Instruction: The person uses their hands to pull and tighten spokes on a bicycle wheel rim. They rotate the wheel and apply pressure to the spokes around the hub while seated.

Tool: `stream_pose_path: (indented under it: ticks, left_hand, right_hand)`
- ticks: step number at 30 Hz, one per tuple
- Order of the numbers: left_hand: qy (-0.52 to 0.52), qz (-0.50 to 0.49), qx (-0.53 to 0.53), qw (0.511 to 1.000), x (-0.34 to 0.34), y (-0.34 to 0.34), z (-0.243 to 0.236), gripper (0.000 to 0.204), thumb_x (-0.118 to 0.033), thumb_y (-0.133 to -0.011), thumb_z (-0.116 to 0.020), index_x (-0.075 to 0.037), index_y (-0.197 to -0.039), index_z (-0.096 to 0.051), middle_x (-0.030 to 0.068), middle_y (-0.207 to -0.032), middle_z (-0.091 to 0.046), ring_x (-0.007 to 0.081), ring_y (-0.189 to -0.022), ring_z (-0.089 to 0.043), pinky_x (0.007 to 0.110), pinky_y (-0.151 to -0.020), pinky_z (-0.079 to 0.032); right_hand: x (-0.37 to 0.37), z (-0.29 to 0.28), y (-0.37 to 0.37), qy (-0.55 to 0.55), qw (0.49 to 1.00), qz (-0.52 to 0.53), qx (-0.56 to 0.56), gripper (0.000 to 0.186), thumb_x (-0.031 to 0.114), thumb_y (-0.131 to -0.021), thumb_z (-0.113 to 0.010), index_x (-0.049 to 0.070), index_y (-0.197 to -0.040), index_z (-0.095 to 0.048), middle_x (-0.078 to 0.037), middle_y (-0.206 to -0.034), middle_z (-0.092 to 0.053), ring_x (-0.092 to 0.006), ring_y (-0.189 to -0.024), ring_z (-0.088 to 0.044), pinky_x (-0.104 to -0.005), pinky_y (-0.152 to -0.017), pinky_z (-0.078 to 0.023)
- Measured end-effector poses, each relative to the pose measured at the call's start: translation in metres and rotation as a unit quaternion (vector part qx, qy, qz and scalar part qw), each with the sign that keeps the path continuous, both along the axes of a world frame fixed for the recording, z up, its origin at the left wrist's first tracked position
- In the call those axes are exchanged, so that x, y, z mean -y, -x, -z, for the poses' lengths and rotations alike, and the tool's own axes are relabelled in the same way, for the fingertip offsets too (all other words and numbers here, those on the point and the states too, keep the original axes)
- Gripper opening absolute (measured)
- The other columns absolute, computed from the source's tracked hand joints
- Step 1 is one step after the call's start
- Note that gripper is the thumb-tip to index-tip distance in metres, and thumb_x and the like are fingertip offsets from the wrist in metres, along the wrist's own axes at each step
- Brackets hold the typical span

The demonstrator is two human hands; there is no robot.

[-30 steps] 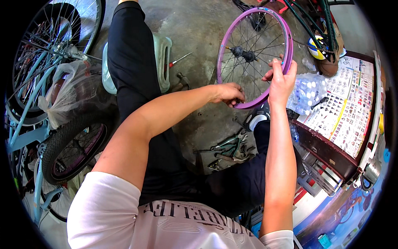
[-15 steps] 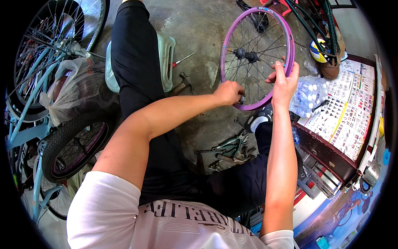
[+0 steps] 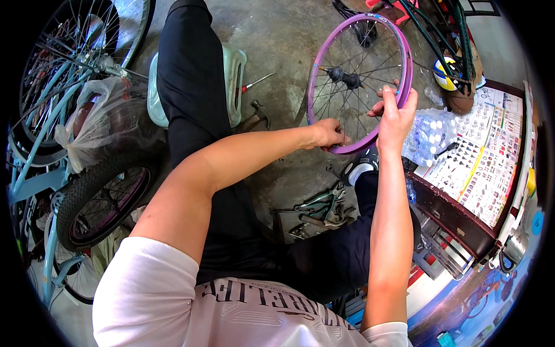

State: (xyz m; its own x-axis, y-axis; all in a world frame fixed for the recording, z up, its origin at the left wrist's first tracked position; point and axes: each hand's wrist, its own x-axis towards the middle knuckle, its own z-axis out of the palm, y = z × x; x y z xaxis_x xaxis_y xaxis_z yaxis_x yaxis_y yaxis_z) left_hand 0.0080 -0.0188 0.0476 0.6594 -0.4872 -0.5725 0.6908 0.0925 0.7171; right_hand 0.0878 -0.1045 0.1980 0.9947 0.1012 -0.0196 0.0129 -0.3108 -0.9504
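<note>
Grey workshop floor (image 3: 277, 49), blue bicycle frame (image 3: 36, 181) at left. Beside it, a clear plastic bag (image 3: 70, 151), something round and reddish-brown inside. Right of centre: left hand (image 3: 328, 133), grip narrow, fingers bunched at the near edge of the tyreless purple wheel (image 3: 350, 80); cannot tell whether they pinch anything. Wheel tilted over the floor. Right hand (image 3: 396, 120) holds its right side. Step, probably: fingerwork at the rim (image 3: 408, 65); next move calls for a steady right grip. Farther right: clear bottle pack (image 3: 426, 134), fill unclear.
</note>
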Motion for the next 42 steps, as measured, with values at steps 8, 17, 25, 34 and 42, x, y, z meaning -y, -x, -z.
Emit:
stream_pose_path:
  ticks: [8,17,25,34,42]
  left_hand:
    - [-0.189,0.008,0.17,0.967,-0.002,0.01,-0.004,0.027,-0.015,-0.091,-0.065,-0.002,-0.114,-0.073,0.0145,-0.089,-0.074,0.0307,-0.086,-0.074,0.041,-0.079,-0.059]
    - [-0.346,-0.115,0.222,0.904,-0.023,0.023,-0.004,0.033,-0.008,-0.087,-0.062,-0.016,-0.114,-0.079,0.019,-0.113,-0.074,0.0358,-0.103,-0.07,0.045,-0.092,-0.055]
    - [-0.229,-0.15,0.05,0.96,-0.014,0.022,0.02,0.039,0.005,-0.083,-0.059,-0.008,-0.115,-0.078,0.0157,-0.108,-0.077,0.0256,-0.1,-0.074,0.036,-0.088,-0.057]
    - [-0.179,-0.172,0.073,0.966,0.001,0.024,0.027,0.036,0.008,-0.081,-0.061,-0.003,-0.11,-0.077,0.0101,-0.096,-0.075,0.018,-0.087,-0.071,0.033,-0.079,-0.059]
    - [0.0,-0.169,-0.081,0.982,-0.009,0.01,0.018,0.034,0.001,-0.087,-0.06,-0.003,-0.119,-0.072,0.0043,-0.096,-0.07,0.0146,-0.085,-0.066,0.032,-0.074,-0.058]
  right_hand:
    - [0.015,0.0,-0.009,0.024,1.0,0.001,-0.005,0.033,0.015,-0.099,-0.064,0.0,-0.127,-0.053,-0.009,-0.09,-0.066,-0.009,-0.058,-0.057,-0.0276,-0.05,-0.053]
    - [0.013,0.002,-0.021,0.019,1.0,-0.003,-0.007,0.036,0.017,-0.098,-0.066,-0.001,-0.126,-0.054,-0.01,-0.089,-0.068,-0.0093,-0.057,-0.057,-0.0273,-0.05,-0.052]
    - [0.013,0.001,-0.025,0.011,1.0,0.012,-0.016,0.035,0.018,-0.098,-0.067,0.0,-0.125,-0.056,-0.01,-0.089,-0.068,-0.0088,-0.059,-0.058,-0.0275,-0.05,-0.053]
    - [0.01,0.0,-0.026,0.008,0.999,0.026,-0.018,0.034,0.019,-0.096,-0.069,0.0,-0.123,-0.058,-0.009,-0.088,-0.068,-0.0089,-0.059,-0.058,-0.0272,-0.051,-0.053]
    - [0.005,-0.002,-0.027,0.005,1.0,0.024,-0.016,0.032,0.018,-0.096,-0.07,0.001,-0.12,-0.059,-0.008,-0.088,-0.068,-0.0087,-0.059,-0.058,-0.0269,-0.05,-0.053]
